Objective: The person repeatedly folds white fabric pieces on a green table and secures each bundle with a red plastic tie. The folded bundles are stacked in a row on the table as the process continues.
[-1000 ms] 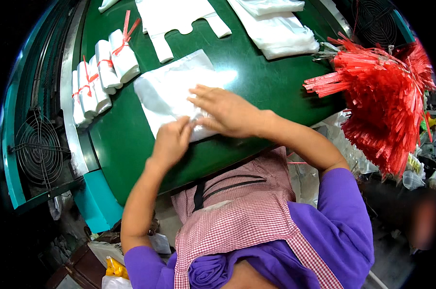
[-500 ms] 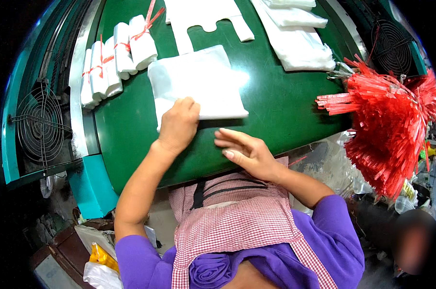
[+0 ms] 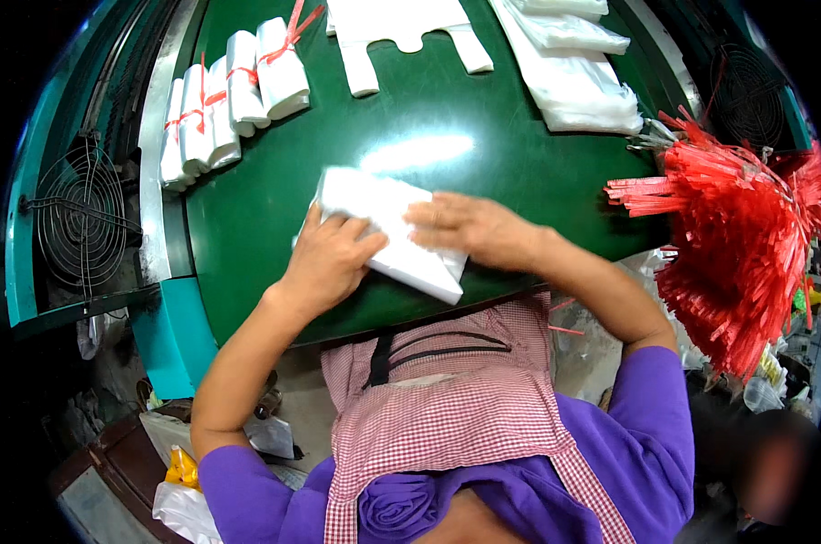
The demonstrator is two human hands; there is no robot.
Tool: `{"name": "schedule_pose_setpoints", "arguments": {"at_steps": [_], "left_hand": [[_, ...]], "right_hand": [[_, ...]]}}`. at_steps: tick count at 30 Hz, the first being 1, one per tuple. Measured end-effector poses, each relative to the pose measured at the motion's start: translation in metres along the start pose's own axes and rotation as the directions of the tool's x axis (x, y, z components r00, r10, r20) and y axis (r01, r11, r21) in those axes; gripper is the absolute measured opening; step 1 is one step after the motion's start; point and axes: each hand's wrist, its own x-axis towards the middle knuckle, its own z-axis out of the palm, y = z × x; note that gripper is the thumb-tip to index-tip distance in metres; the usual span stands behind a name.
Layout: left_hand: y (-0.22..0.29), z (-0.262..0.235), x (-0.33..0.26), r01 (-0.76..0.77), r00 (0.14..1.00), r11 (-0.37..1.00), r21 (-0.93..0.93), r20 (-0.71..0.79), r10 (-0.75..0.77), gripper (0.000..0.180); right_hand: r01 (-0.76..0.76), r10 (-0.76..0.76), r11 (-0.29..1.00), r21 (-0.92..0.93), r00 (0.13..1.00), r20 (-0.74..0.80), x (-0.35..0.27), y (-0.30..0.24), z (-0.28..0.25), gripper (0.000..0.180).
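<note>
A folded stack of white plastic bags (image 3: 383, 210) lies on the green table (image 3: 510, 181) near its front edge. My left hand (image 3: 324, 258) presses on the stack's left half, fingers curled over its edge. My right hand (image 3: 469, 228) lies flat on the stack's right side, fingers pointing left. Both hands hold the fold down.
Several rolled white bag bundles tied with red strips (image 3: 229, 95) sit at the back left. A flat white vest bag (image 3: 401, 27) and a pile of white bags (image 3: 574, 68) lie at the back. A thick bunch of red ties (image 3: 737, 227) hangs on the right. A fan grille (image 3: 79, 213) is at left.
The wide flat stack has been folded over into a narrower, thicker pack. My right hand came from the table's front edge onto the stack; my left hand stayed on it.
</note>
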Motion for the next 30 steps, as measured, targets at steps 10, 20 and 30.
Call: {"name": "schedule_pose_setpoints", "arguments": {"at_steps": [10, 20, 30], "left_hand": [[0.0, 0.006, 0.009, 0.046, 0.989, 0.997, -0.064, 0.141, -0.036, 0.027], [-0.007, -0.004, -0.021, 0.347, 0.937, 0.915, -0.204, 0.038, -0.347, 0.02], [0.0, 0.008, 0.035, 0.288, 0.956, 0.872, -0.397, 0.169, -0.239, 0.044]], "right_hand": [[-0.266, 0.209, 0.938, 0.222, 0.946, 0.247, -0.005, -0.019, -0.044, 0.044], [-0.571, 0.59, 0.782, 0.25, 0.807, -0.004, 0.001, -0.032, -0.024, 0.032], [0.002, 0.96, 0.281, 0.96, -0.001, -0.281, -0.066, -0.028, -0.002, 0.022]]}}
